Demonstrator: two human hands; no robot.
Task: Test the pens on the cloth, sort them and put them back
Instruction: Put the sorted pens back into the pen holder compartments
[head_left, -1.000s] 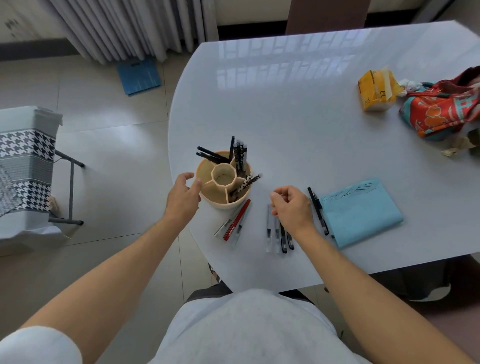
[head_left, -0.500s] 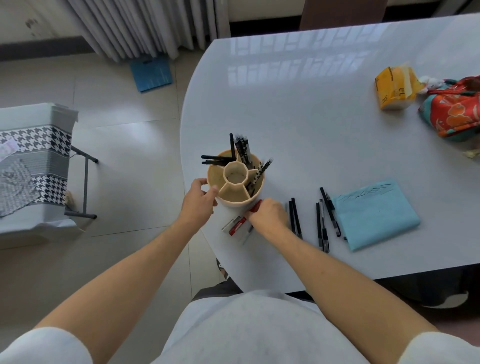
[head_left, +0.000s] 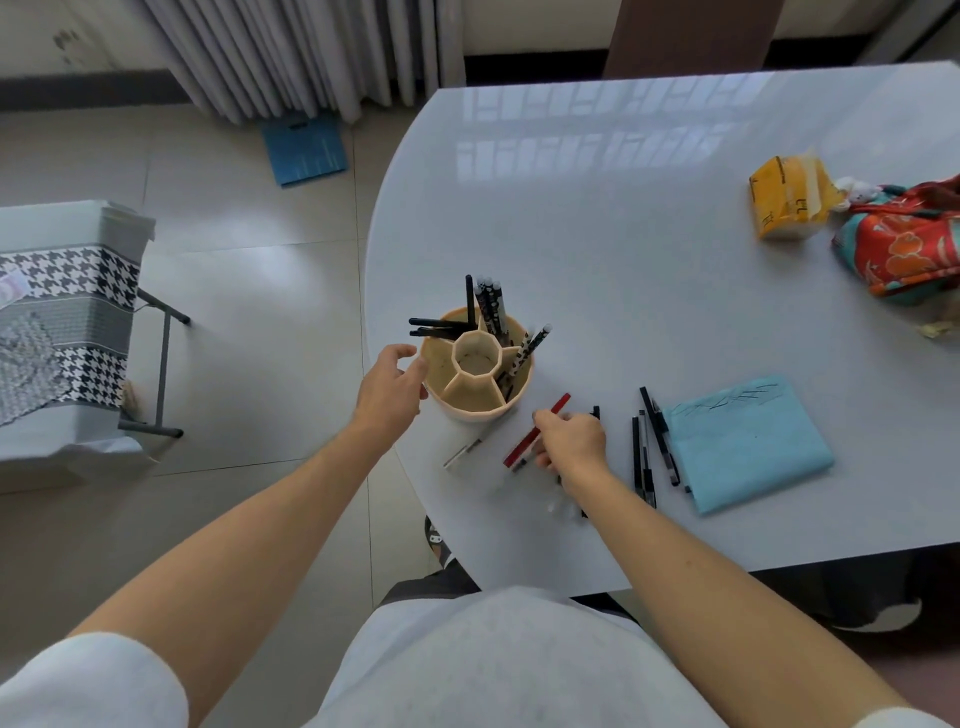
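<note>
Right hand (head_left: 571, 441): my fingers pinch the red pen (head_left: 537, 430), lifted aslant just above the desk (head_left: 649, 270).
Clear pen (head_left: 464, 453): lies flat, left of my right fingers.
Black pens (head_left: 645, 457): a loose row right of those fingers, touching the blue cloth (head_left: 748, 441), which bears scribbles.
Left hand (head_left: 390, 387): my fingers relaxed, resting against the holder's wall.
Pen holder (head_left: 480, 371): beige, compartmented; black and patterned pens stand in its far sections.

The right hand (head_left: 571, 441) hides part of the red pen (head_left: 537, 431) and the pens beneath it.
</note>
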